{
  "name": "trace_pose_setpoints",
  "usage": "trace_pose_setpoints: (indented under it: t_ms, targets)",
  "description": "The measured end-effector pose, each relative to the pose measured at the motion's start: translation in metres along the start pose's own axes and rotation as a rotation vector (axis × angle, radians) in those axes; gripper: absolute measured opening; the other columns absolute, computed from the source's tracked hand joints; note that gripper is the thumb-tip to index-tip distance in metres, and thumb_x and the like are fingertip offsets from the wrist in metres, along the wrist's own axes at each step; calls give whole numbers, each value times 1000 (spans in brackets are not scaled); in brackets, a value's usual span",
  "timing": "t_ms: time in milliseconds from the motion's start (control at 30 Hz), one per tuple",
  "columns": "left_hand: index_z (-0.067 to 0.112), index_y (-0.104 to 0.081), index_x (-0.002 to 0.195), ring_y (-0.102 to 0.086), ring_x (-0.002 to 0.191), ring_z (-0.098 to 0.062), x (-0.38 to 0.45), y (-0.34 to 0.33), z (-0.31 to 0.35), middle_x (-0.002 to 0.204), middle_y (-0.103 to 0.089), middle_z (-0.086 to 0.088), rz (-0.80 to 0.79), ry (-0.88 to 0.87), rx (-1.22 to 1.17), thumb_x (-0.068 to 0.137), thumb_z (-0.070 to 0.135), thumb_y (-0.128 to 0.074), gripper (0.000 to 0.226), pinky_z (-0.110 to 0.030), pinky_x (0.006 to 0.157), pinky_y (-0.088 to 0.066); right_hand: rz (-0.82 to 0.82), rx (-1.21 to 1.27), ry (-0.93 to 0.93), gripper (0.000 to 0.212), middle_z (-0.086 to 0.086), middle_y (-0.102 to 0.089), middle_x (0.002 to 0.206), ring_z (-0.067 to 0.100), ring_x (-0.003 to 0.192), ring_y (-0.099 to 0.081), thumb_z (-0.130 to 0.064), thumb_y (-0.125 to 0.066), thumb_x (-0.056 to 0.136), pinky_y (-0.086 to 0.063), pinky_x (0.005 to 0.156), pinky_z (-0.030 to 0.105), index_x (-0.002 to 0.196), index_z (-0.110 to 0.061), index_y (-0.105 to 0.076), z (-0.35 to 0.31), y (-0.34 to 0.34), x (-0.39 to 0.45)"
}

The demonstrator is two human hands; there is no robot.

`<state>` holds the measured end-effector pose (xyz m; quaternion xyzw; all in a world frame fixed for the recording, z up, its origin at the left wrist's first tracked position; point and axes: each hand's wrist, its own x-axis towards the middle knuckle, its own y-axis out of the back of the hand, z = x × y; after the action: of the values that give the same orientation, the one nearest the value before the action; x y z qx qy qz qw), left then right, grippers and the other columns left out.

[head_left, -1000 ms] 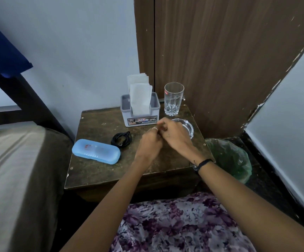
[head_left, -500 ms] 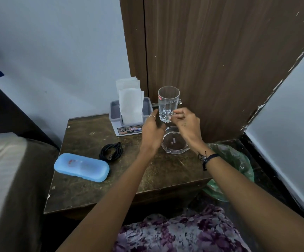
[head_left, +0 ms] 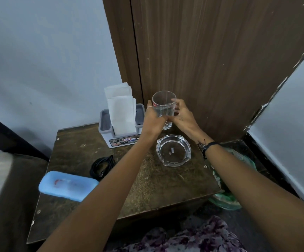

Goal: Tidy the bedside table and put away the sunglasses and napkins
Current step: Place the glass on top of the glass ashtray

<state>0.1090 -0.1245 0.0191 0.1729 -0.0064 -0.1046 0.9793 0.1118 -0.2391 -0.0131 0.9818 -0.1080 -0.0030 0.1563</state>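
Note:
A clear drinking glass (head_left: 164,104) stands at the back of the dark wooden bedside table (head_left: 158,182). My left hand (head_left: 154,120) and my right hand (head_left: 183,115) wrap around its lower part from both sides. White napkins (head_left: 122,110) stand upright in a grey holder (head_left: 104,122) just left of the glass. A closed light-blue sunglasses case (head_left: 68,185) lies near the table's left front. No sunglasses are visible.
A glass ashtray (head_left: 173,150) sits just in front of my hands. A coiled black cable (head_left: 103,165) lies between the case and the holder. A green bag-lined bin (head_left: 227,197) stands right of the table, a bed (head_left: 0,188) on the left, a wooden panel behind.
Both hands moved from the middle of the table, near the ashtray, back to the glass and closed around it. The view has tilted and come closer.

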Motion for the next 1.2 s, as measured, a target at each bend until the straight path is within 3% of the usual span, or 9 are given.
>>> trace_pose_setpoints:
  t_ms: [67,133,233,400,533,733,833,1067,1200]
  targets:
    - [9,-32,136,-49,111,-13,0,-1,-1,132,-50,-10,-14,-12,-27,85,2,-59,57,-14,84,-41,-25,-11,-5,67,-4,-53,113,9,104,-52,-8,-73,77,-48,88,24,134,-18,-38,3,-1,3]
    - [9,-33,136,-46,106,-8,-1,-3,-3,130,-51,-9,2,-20,-59,86,3,-59,57,-16,86,-39,-19,-25,10,64,-3,-56,109,8,98,-55,-4,-69,79,-49,78,13,133,-20,-38,7,-2,4]
    - [10,-34,136,-48,112,-12,0,-6,-4,132,-51,-7,49,-11,-79,86,5,-60,57,-22,92,-39,17,-32,33,61,-4,-58,103,-1,86,-55,-5,-70,78,-43,62,0,130,-20,-41,8,-2,2]
    - [12,-36,135,-50,124,-23,-1,-8,-10,135,-52,-8,91,3,-57,86,10,-62,55,-36,105,-42,35,6,62,63,-8,-57,103,-5,86,-55,-17,-77,74,-42,62,2,127,-19,-44,7,-1,-7]
    - [12,-39,135,-52,120,-15,-8,-5,-9,135,-54,-6,104,-48,-53,85,13,-65,57,-16,89,-43,55,20,71,63,-6,-59,105,-10,86,-53,-19,-78,73,-41,61,-3,127,-20,-44,5,4,-16]
    - [14,-37,139,-54,109,-4,-24,3,4,132,-54,1,101,-151,-112,86,17,-63,59,-1,78,-44,119,0,127,71,-2,-59,118,2,102,-54,-28,-79,70,-42,74,7,129,-24,-41,-14,12,-31]
    - [14,-38,139,-53,100,2,-36,8,10,125,-55,5,96,-180,-132,86,17,-63,58,4,75,-42,134,-9,123,72,-5,-58,117,4,104,-54,-33,-80,67,-40,72,8,127,-25,-42,-23,14,-45]
    - [17,-47,133,-54,89,14,-61,21,1,110,-57,17,54,-171,-97,82,21,-69,56,3,66,-43,120,-102,120,70,-8,-58,114,6,103,-55,-48,-79,65,-46,81,20,120,-26,-42,-24,12,-80]
    - [17,-48,132,-55,92,10,-72,19,-9,113,-58,12,47,-130,-99,79,22,-71,58,2,70,-45,105,-132,92,68,-6,-58,115,8,104,-56,-46,-79,65,-47,84,26,118,-26,-41,-15,8,-92]
